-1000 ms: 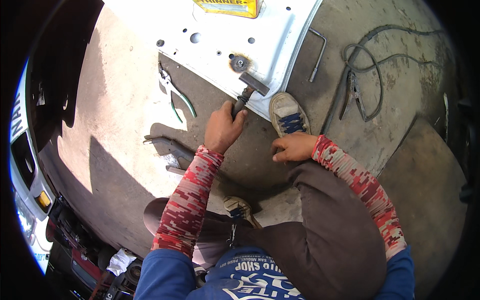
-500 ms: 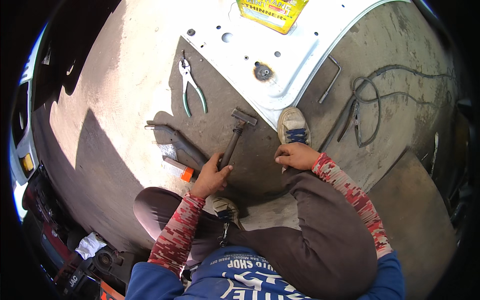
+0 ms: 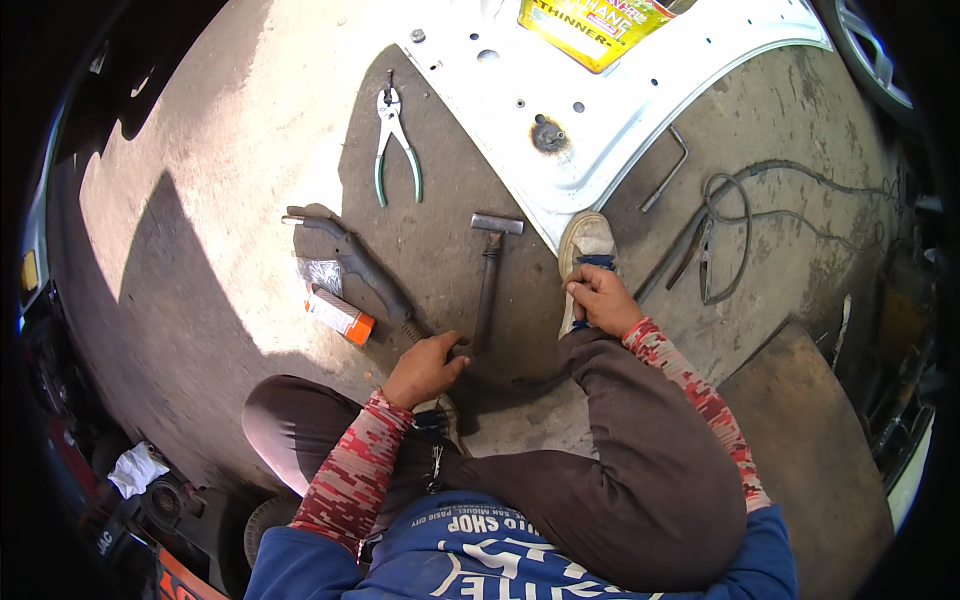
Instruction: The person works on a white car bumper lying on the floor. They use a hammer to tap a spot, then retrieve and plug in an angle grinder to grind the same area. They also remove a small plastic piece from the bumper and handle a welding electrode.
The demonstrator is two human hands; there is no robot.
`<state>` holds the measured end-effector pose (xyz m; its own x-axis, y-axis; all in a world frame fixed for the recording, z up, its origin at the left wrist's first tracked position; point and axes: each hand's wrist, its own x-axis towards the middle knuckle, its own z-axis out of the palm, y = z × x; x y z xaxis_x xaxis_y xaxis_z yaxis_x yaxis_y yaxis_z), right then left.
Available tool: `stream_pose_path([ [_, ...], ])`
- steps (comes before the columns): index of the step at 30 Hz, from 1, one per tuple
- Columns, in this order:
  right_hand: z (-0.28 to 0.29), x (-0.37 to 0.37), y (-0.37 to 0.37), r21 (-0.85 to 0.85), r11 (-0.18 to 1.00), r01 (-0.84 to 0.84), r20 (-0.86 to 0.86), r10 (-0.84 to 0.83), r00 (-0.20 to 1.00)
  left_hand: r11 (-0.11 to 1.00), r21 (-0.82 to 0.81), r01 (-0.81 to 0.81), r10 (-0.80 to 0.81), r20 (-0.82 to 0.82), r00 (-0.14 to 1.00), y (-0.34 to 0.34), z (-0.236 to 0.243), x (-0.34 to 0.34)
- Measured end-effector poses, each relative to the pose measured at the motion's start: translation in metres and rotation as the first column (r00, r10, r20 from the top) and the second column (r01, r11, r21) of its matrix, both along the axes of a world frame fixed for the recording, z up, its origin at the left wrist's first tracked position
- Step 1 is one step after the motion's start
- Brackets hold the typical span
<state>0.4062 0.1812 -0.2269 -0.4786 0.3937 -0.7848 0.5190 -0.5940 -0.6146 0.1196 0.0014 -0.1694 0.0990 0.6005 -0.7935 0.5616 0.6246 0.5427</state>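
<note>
The hammer (image 3: pixel 487 282) has come off the white panel (image 3: pixel 640 90) and now lies flat on the concrete (image 3: pixel 220 200), head away from the person, handle pointing back toward the left hand (image 3: pixel 425 368). A second ago that hand had the hammer raised against the rusty boss (image 3: pixel 548 135) on the panel; half a second ago it was lowering it; now the fingers are loosely curled and half open, the fingertips just touching the handle's near end, with no real grip that I can see. The striking seems to have paused, judging by the tool laid down.

The right hand (image 3: pixel 600 300) has stayed put, closed around the top of the shoe (image 3: pixel 583 262), just right of the hammer.

The hammer has a flat, rectangular steel head and a dark, slim, worn shaft. Just left of the left hand lies a welding torch (image 3: pixel 355 268), a dark, bent tube with a ribbed grip, and beyond it a small orange-capped cylinder (image 3: pixel 338 314) beside a scrap of foil (image 3: pixel 320 273). Farther ahead are green-handled pliers (image 3: pixel 396 150), jaws shut. The panel is smooth painted sheet metal pierced with round holes; a yellow can (image 3: pixel 590 25) sits on it (its label I leave alone). Right of the right hand, a bent rod (image 3: pixel 668 178) and a looped black cable (image 3: pixel 740 230) lie on rough, stained concrete.
</note>
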Motion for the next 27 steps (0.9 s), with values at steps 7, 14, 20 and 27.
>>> stream_pose_path([
  [7,-0.001,-0.001,-0.011,-0.029,0.999,0.024,0.07,-0.022,0.997,0.998,0.043,-0.05,0.054,-0.113,0.992,-0.009,0.011,-0.005],
  [14,0.011,-0.008,-0.024,-0.043,0.999,0.025,0.009,-0.024,1.0,0.997,0.057,-0.059,0.065,-0.115,0.991,-0.023,0.018,-0.012],
  [20,0.012,-0.005,-0.019,-0.043,0.997,0.061,-0.024,-0.062,0.998,0.995,0.094,-0.042,0.053,-0.111,0.992,-0.015,0.014,-0.011],
  [27,-0.001,0.002,0.003,-0.007,1.0,-0.021,0.027,0.021,0.999,0.996,0.054,-0.072,0.079,-0.135,0.988,0.006,0.006,-0.001],
])
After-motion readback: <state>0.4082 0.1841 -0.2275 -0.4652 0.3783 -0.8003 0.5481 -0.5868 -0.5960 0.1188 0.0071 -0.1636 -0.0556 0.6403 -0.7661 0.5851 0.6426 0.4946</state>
